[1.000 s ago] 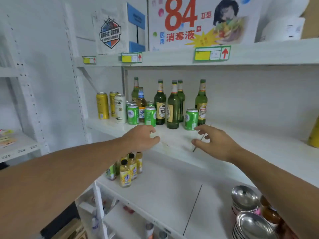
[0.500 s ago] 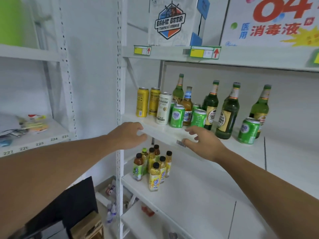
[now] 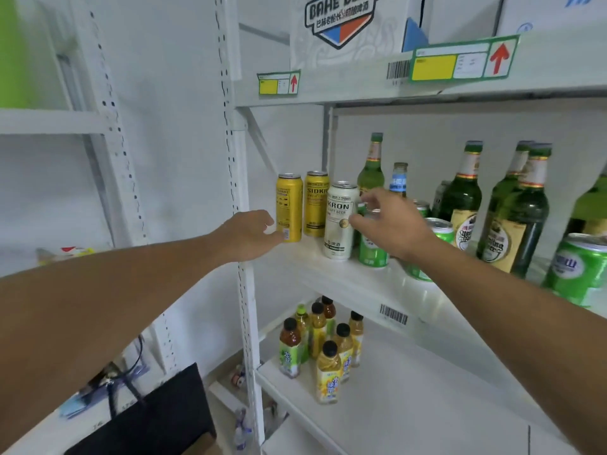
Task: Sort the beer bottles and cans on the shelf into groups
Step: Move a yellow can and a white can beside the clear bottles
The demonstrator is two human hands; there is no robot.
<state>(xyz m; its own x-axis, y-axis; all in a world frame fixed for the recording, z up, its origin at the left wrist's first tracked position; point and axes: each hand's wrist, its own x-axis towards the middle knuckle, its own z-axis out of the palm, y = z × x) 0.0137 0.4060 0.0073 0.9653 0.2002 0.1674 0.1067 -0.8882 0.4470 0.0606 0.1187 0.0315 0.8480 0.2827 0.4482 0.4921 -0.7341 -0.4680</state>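
a: where are the beers?
b: all on the middle shelf [image 3: 331,274]. at its left end stand two yellow cans [image 3: 289,208], side by side, and a white can [image 3: 340,221] just right of them, a little nearer the edge. then green cans [image 3: 372,254], and behind them green bottles [image 3: 461,205] and one brown bottle with a blue label [image 3: 398,180].

a: and the hands?
b: the left hand [image 3: 246,236] is at the leftmost yellow can, fingers curled loosely, tips touching its lower side; no closed grip that i can see. the right hand [image 3: 391,221] hovers over the green cans, fingers spread and bent, thumb near the white can's side, holding nothing.

a: what's in the way?
b: the right hand and forearm hide part of the green cans. the white upright post [image 3: 244,178] stands just left of the yellow cans.

a: around it?
b: small juice bottles [image 3: 323,346] cluster on the shelf below, and a box marked bahe beer [image 3: 341,24] sits on the shelf above.
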